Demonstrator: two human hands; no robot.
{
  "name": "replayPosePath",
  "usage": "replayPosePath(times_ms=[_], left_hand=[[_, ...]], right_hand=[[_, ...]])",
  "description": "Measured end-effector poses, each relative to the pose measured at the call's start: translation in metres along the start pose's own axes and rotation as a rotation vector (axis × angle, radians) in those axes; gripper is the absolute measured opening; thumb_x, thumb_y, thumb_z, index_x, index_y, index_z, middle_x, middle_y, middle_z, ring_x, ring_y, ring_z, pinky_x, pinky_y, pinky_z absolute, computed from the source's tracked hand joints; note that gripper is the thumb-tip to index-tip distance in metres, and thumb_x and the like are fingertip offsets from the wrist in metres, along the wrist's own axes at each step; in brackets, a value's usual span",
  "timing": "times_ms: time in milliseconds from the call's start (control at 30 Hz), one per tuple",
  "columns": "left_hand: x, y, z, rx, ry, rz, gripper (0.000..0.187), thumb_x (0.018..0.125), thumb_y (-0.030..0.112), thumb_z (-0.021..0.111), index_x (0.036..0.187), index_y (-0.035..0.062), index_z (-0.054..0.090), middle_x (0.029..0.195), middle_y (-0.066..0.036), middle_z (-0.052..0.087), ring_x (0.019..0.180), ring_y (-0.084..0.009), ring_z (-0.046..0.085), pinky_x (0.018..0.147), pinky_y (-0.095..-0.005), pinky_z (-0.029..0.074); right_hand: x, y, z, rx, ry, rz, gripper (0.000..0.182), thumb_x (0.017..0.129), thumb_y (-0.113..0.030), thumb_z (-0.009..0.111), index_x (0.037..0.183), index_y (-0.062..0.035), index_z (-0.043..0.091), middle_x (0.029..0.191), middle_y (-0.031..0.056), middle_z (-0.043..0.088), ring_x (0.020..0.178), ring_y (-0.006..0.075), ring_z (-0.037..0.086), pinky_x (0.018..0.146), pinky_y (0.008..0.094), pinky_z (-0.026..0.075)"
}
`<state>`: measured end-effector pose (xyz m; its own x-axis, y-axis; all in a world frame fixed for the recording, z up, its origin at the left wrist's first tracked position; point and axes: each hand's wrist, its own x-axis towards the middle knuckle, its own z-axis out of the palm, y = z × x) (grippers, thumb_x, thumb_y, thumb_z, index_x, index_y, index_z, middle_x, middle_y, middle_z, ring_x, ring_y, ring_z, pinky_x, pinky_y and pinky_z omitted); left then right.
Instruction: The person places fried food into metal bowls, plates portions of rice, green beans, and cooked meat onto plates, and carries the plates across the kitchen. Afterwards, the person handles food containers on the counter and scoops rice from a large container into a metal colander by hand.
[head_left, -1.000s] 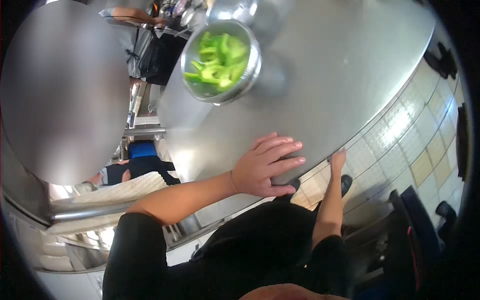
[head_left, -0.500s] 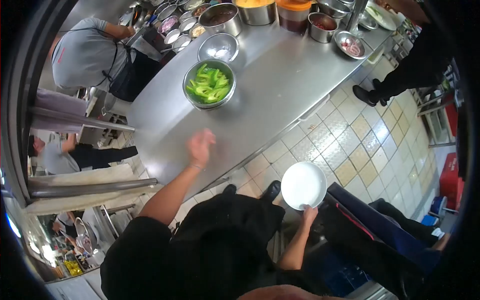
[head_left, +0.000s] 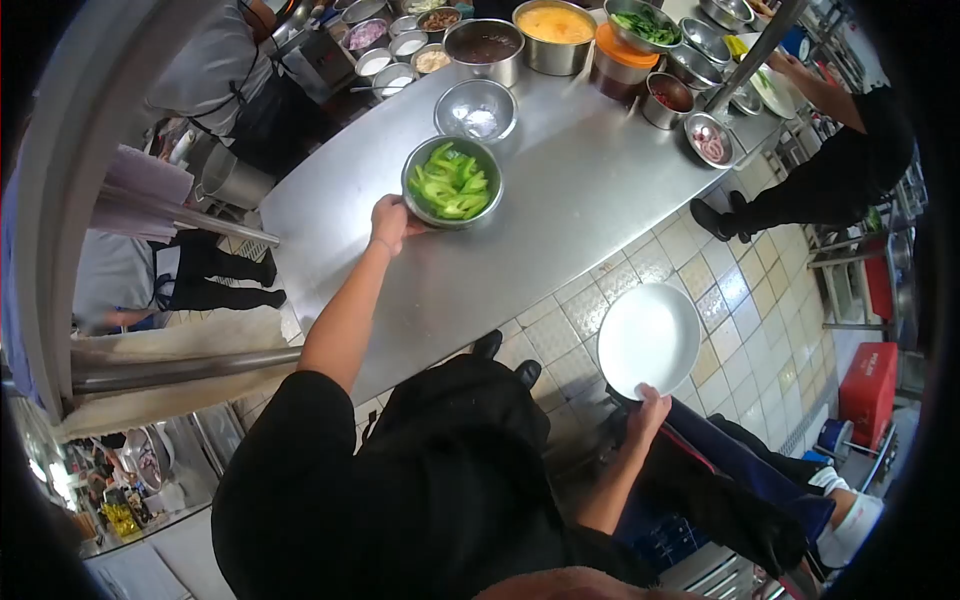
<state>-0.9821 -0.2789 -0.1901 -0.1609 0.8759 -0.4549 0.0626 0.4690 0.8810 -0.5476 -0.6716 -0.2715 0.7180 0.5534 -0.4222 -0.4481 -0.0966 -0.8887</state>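
My left hand (head_left: pixel 390 226) is at the near left side of a metal bowl (head_left: pixel 413 207), its fingers curled against the wall and partly hidden beneath it. Sliced bright green vegetables (head_left: pixel 452 182) fill this bowl, which is on the steel table. Out over the floor, to the right of the table, my right hand (head_left: pixel 650 408) grips the rim of a round white dish (head_left: pixel 648 335). The dish's inside faces up and shows nothing in it. Just behind the vegetable bowl, a second metal bowl (head_left: pixel 477 110) rests on the table.
Pots and bowls of ingredients line the far side of the steel table (head_left: pixel 560 230), including an orange-filled pot (head_left: pixel 555 25). A metal post (head_left: pixel 755 55) rises at the right corner. Co-workers stand left and right. A person's leg and a red box (head_left: pixel 868 393) are at lower right.
My left hand has reached forward from above the bare table and closed on the vegetable bowl's side. My right hand still holds the white dish, and the camera view has shifted.
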Motion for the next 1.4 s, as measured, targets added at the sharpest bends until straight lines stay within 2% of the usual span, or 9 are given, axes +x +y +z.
replayPosePath(times_ms=[567,700,767,867,1033,1133,1200,1267,1400], left_hand=[[-0.015,-0.059,-0.208,-0.434,0.355,-0.012,0.014,0.087,0.009,0.049,0.101,0.0074,0.047,0.084,-0.01,0.056,0.065,-0.0204,0.057,0.059,-0.035,0.053],[-0.054,-0.083,-0.166,-0.275,0.448,-0.189,0.01,0.086,0.022,0.056,0.088,0.0124,0.052,0.074,-0.004,0.048,0.048,-0.0146,0.044,0.042,-0.0263,0.037],[-0.079,-0.043,-0.089,-0.098,0.177,-0.115,0.016,0.088,0.026,0.057,0.092,0.0108,0.054,0.077,-0.005,0.053,0.044,-0.0146,0.044,0.038,-0.0282,0.037],[-0.025,0.005,-0.002,-0.13,-0.161,0.059,0.044,0.09,0.041,0.061,0.115,0.006,0.051,0.103,-0.011,0.058,0.065,-0.0153,0.055,0.051,-0.0293,0.044],[0.113,0.054,0.097,-0.149,-0.25,-0.248,0.048,0.09,0.035,0.062,0.119,0.0,0.046,0.112,-0.017,0.054,0.089,-0.0329,0.063,0.075,-0.0468,0.056],[0.159,0.039,0.08,-0.326,-0.233,-0.123,0.035,0.087,0.01,0.059,0.118,-0.0032,0.048,0.106,-0.024,0.056,0.089,-0.0381,0.064,0.076,-0.0511,0.058],[0.127,0.075,0.059,-0.323,0.012,-0.074,0.011,0.085,-0.001,0.052,0.092,-0.0067,0.059,0.091,-0.019,0.062,0.084,-0.0334,0.066,0.067,-0.047,0.06],[0.104,0.089,0.018,-0.317,0.027,0.189,0.014,0.083,0.006,0.055,0.09,-0.0052,0.059,0.081,-0.017,0.062,0.064,-0.0277,0.064,0.059,-0.0386,0.061],[0.053,0.116,-0.027,-0.376,0.047,0.238,0.02,0.08,0.005,0.056,0.096,-0.0072,0.052,0.088,-0.017,0.061,0.073,-0.0284,0.065,0.071,-0.0412,0.059]], right_hand=[[-0.039,-0.004,0.25,-0.155,-0.454,0.275,0.041,0.07,0.004,0.051,0.111,0.0072,0.056,0.091,0.0111,0.064,0.076,0.0199,0.061,0.07,0.0311,0.05],[-0.041,-0.006,0.246,-0.188,-0.395,0.25,0.041,0.071,0.006,0.049,0.111,0.0072,0.056,0.092,0.011,0.064,0.077,0.0193,0.06,0.071,0.0307,0.049],[-0.03,0.014,0.233,-0.216,-0.371,0.198,0.041,0.071,0.006,0.049,0.111,0.0072,0.056,0.093,0.011,0.064,0.078,0.0189,0.06,0.071,0.0303,0.048],[-0.021,0.014,0.22,-0.214,-0.337,0.208,0.043,0.072,0.003,0.05,0.114,0.0081,0.052,0.093,0.0157,0.063,0.075,0.0258,0.066,0.062,0.0367,0.057],[0.001,-0.02,0.25,-0.288,-0.396,0.168,0.045,0.073,-0.001,0.049,0.116,0.0095,0.049,0.093,0.0202,0.063,0.07,0.0311,0.068,0.053,0.0403,0.06],[0.026,-0.021,0.288,-0.353,-0.49,0.119,0.044,0.074,-0.004,0.049,0.116,0.0098,0.049,0.092,0.0198,0.063,0.067,0.03,0.067,0.052,0.0384,0.06],[0.047,0.002,0.32,-0.353,-0.556,0.126,0.039,0.076,-0.007,0.051,0.113,0.0064,0.054,0.09,0.0172,0.063,0.069,0.028,0.066,0.049,0.0367,0.058],[0.059,0.016,0.36,-0.586,-0.673,-0.01,0.03,0.078,-0.011,0.057,0.103,0.0055,0.057,0.089,0.0188,0.064,0.067,0.0286,0.067,0.049,0.036,0.058],[0.04,-0.003,0.442,-0.542,-0.627,0.259,0.022,0.083,-0.008,0.052,0.089,0.0095,0.063,0.076,0.0199,0.067,0.058,0.0278,0.068,0.048,0.0384,0.058]])
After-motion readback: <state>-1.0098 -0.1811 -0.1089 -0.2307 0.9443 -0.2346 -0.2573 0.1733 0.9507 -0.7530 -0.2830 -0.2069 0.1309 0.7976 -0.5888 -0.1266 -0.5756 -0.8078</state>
